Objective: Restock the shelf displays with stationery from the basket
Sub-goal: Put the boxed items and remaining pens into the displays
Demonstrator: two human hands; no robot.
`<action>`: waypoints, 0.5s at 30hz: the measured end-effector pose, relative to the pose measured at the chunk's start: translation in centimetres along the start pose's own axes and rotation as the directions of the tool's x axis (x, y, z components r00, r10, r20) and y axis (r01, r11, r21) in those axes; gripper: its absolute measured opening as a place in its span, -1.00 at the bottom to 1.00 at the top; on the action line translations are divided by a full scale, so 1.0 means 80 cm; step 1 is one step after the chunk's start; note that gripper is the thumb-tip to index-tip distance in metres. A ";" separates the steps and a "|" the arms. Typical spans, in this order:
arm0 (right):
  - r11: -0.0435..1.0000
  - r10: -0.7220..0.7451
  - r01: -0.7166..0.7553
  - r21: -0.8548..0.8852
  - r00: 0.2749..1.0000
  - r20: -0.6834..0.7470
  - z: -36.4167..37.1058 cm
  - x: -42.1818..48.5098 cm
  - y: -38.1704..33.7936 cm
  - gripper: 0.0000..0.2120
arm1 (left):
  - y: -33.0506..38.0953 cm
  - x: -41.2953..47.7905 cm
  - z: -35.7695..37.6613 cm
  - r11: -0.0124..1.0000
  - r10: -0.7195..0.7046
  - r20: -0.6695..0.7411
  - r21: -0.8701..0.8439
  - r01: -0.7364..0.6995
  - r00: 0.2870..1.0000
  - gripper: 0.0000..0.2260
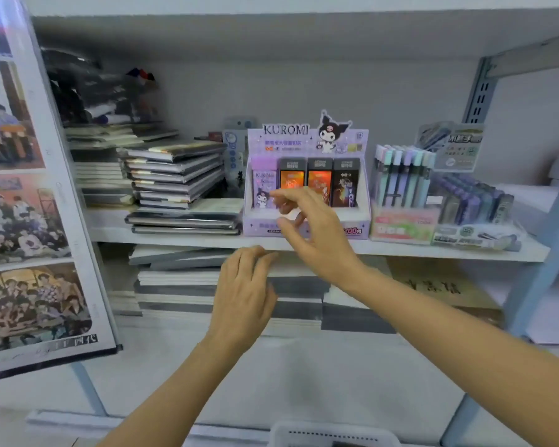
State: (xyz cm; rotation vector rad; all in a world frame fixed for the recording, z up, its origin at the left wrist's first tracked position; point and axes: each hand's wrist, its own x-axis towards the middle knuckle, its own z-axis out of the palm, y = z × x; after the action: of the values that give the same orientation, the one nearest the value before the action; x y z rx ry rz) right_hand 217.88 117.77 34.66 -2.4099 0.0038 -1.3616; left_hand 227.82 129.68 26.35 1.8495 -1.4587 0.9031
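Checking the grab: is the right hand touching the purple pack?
Cannot tell. Head view: the right hand overlaps the purple pack, but blur hides contact.

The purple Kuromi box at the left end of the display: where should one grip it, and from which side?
Probably the top of the purple Kuromi box, pinched front to back from above. It stands upright, its lower part behind the display's front wall, and the orange box crowds its right.

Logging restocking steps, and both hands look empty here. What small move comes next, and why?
Probably the right hand should drop to the white plastic basket for more stock. It and the left hand seem to hold nothing, and the four front slots of the purple cardboard Kuromi display box look filled.
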 end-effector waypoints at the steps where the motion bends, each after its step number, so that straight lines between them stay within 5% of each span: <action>1: 0.999 0.021 -0.022 0.050 1.000 0.015 0.003 -0.029 0.000 -0.72 | 0.003 -0.020 0.013 0.999 -0.018 0.019 -0.048 0.019 1.000 -0.64; 4: 0.974 0.189 -0.205 0.098 0.970 0.153 0.021 -0.126 0.020 -0.78 | 0.009 -0.101 0.059 0.994 0.056 0.255 -0.103 -0.030 0.965 -0.70; 7: 0.885 0.425 -0.463 0.035 0.838 0.340 0.047 -0.225 0.060 -0.84 | 0.012 -0.199 0.102 0.985 -0.031 0.528 -0.126 0.115 0.849 -0.66; 10: 0.746 0.608 -0.657 -0.108 0.607 0.511 0.072 -0.323 0.102 -0.84 | 0.024 -0.286 0.136 0.961 -0.173 0.765 -0.008 0.278 0.620 -0.71; 15: 0.525 0.692 -0.797 -0.298 0.196 0.695 0.112 -0.464 0.140 -0.78 | 0.042 -0.379 0.163 0.925 -0.238 0.918 0.115 0.362 0.318 -0.51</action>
State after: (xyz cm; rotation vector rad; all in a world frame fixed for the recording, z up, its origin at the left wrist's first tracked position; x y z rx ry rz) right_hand 207.52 116.94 -3.74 -2.1066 0.7652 0.1713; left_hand 221.53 135.56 -5.68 2.5662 -1.5417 -0.6047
